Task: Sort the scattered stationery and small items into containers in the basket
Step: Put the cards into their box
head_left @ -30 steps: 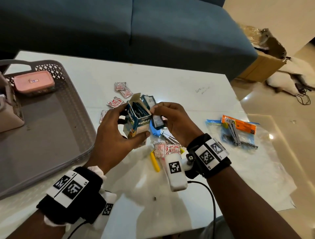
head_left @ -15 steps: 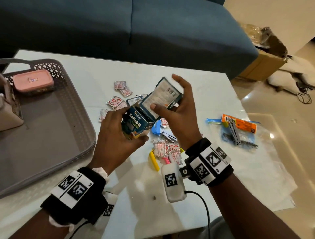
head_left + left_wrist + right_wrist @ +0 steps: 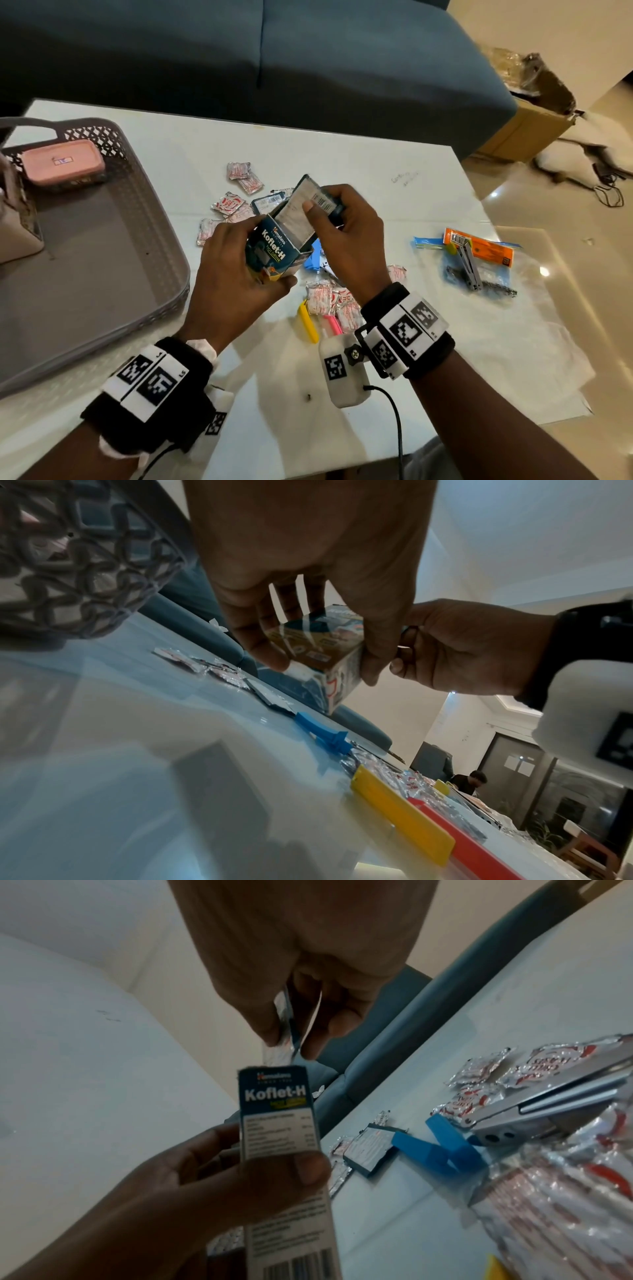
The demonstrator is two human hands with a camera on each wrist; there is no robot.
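The box is gripped open-end up in the left hand above the surface, steadied so the right hand can slide the pinched sachet in; the basket waits left.

Pretty dim, warm indoor light overall. The glossy white table throws glare and soft hand shadows, and the floor has bright specular spots. Both wrist views are grainy, smeared with motion blur, and heavily warped toward the edges.
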